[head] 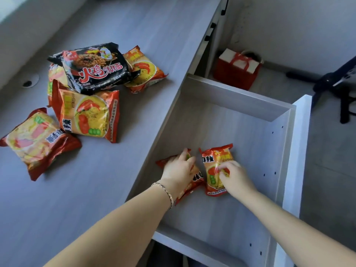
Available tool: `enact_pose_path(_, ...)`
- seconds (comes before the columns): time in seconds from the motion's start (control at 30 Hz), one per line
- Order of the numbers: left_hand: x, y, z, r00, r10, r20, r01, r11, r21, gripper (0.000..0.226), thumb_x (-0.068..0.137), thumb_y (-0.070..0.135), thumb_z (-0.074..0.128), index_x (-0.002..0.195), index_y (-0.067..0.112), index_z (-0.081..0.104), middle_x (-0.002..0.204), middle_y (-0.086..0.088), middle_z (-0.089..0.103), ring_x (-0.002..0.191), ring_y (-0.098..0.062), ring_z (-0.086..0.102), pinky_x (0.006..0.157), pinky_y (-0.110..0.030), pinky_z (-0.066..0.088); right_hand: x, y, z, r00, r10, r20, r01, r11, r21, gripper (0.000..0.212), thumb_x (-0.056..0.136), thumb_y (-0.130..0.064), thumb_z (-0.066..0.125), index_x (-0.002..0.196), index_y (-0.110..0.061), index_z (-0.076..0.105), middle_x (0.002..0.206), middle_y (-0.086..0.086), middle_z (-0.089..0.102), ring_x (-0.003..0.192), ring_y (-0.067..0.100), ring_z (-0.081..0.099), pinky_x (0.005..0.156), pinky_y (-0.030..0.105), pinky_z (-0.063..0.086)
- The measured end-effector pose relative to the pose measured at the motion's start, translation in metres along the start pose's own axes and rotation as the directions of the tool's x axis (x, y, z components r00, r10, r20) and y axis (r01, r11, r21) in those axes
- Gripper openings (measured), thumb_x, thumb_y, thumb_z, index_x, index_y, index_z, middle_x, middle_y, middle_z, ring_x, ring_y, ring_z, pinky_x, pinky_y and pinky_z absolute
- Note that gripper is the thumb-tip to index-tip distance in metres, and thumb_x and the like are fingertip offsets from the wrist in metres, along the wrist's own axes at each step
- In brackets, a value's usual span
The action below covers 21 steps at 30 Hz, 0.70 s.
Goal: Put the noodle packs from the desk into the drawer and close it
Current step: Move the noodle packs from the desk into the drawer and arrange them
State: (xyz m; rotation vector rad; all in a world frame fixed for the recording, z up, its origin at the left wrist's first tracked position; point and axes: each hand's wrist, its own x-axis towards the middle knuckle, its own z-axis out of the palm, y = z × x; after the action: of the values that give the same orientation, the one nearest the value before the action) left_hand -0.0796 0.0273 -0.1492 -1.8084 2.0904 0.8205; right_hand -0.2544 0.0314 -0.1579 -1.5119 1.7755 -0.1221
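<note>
1. Noodle packs, crinkly orange-and-yellow plastic: two lie flat on the floor of the open pale grey wood-grain drawer (227, 120), side by side, just apart.
2. Left hand (178, 167) lies palm-down on the left drawer pack (194, 182), fingers (187, 154) curled over its far end. Looks like a grip, but the hand hides the contact.
3. Right hand (236, 177) sits on the right drawer pack (215, 164), fingers (224, 167) bent and pressing its face near the middle. Can't tell whether they pinch the wrapper or just rest on it.
4. Thin metal bracelet (163, 189) on the left wrist.
5. Grey wood-grain worktop (96, 189) carries the remaining packs: a black glossy pack with red lettering (96, 68) on top of the heap, one orange pack (142, 68) behind it to the right, one orange pack (88, 116) propped under its front edge, one (54, 78) mostly hidden at the left, and one (36, 141) nearest the left edge, touching the propped pack.
6. Drawer is pulled fully out to the right of the worktop.
7. Red fabric bag with a white top (237, 70) stands on the floor beyond the drawer.
</note>
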Motion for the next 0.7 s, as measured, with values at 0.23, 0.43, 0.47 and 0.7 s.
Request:
enact_pose_path(0.23, -0.039, -0.053, -0.088, 0.584, 0.095, -0.806, -0.103, 0.994, 0.043, 0.036, 0.073, 0.012, 0.06, 0.108, 0.008, 0.053, 0.115, -0.021, 0.06, 0.11, -0.033, 0.049, 0.095, -0.044, 0.041, 0.009, -0.094, -0.009, 0.977, -0.205, -0.054, 0.208, 0.977, 0.049, 0.025, 0.09, -0.016, 0.053, 0.113, -0.012, 0.06, 0.125, 0.006, 0.054, 0.119, 0.021, 0.049, 0.092, 0.021, 0.036)
enact_pose_path(0.43, -0.061, -0.138, -0.137, 0.569, -0.601, -0.561, 0.401, 0.798, -0.449, 0.105, 0.075, 0.056, 0.066, 0.146, 0.003, 0.01, 0.153, -0.022, 0.009, 0.142, -0.036, 0.005, 0.119, -0.047, 0.012, 0.022, -0.235, -0.002, 0.852, -0.513, -0.105, 0.516, 0.857, 0.002, 0.037, 0.088, -0.025, 0.056, 0.122, -0.013, 0.053, 0.128, 0.007, 0.049, 0.119, 0.022, 0.048, 0.097, 0.032, 0.04)
enact_pose_path(0.47, -0.062, -0.148, -0.142, 0.585, -0.634, -0.506, 0.43, 0.771, -0.469, 0.116, 0.071, 0.064, 0.065, 0.148, 0.005, 0.002, 0.156, -0.019, 0.003, 0.145, -0.034, 0.001, 0.119, -0.047, 0.01, 0.025, -0.256, 0.004, 0.874, -0.481, -0.071, 0.484, 0.875, 0.024, 0.038, 0.088, -0.03, 0.055, 0.121, -0.012, 0.053, 0.127, 0.008, 0.051, 0.116, 0.024, 0.051, 0.094, 0.034, 0.044)
enact_pose_path(0.7, -0.057, -0.177, -0.15, 0.717, -0.608, -0.341, 0.397, 0.758, -0.517, 0.129, 0.065, 0.065, 0.069, 0.148, 0.016, -0.017, 0.157, -0.016, 0.002, 0.143, -0.036, 0.007, 0.115, -0.053, 0.02, 0.046, -0.333, 0.043, 0.965, 0.091, 0.245, -0.239, 0.687, 0.686, 0.088, 0.079, -0.059, 0.055, 0.143, -0.007, 0.027, 0.15, 0.01, 0.035, 0.136, 0.029, 0.036, 0.107, 0.04, 0.033)
